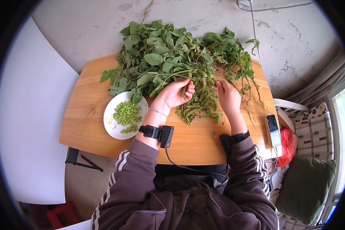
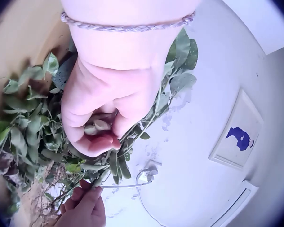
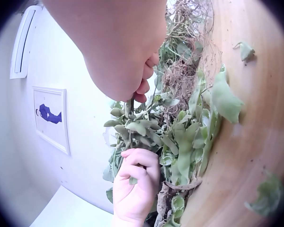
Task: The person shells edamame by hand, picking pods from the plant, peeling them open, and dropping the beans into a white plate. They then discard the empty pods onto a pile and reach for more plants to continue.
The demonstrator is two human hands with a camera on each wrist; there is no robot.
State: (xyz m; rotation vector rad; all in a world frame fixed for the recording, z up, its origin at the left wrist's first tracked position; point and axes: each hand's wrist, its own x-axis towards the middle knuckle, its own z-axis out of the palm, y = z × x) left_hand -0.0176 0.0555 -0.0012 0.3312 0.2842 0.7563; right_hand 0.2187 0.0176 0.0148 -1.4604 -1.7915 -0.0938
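My left hand (image 1: 176, 94) curls around a few green soybean pods (image 2: 98, 126), which show between its fingers and palm in the left wrist view. To its right, my right hand (image 1: 230, 97) pinches a plant stem (image 3: 131, 105) with thumb and fingers. Clusters of pods (image 3: 137, 128) hang on that stem between the two hands. Behind them lies a big heap of leafy soybean plants (image 1: 157, 57). Loose pods and split shells (image 1: 197, 105) are piled on the table just below the hands.
A white plate (image 1: 110, 129) of shelled green beans (image 1: 125, 112) sits left of my left forearm. On the wooden table's (image 1: 92, 145) right edge lies a phone (image 1: 273, 128). Roots and soil (image 1: 253, 103) spread at the right. A cushioned seat with a dark pillow (image 1: 306, 188) stands beyond.
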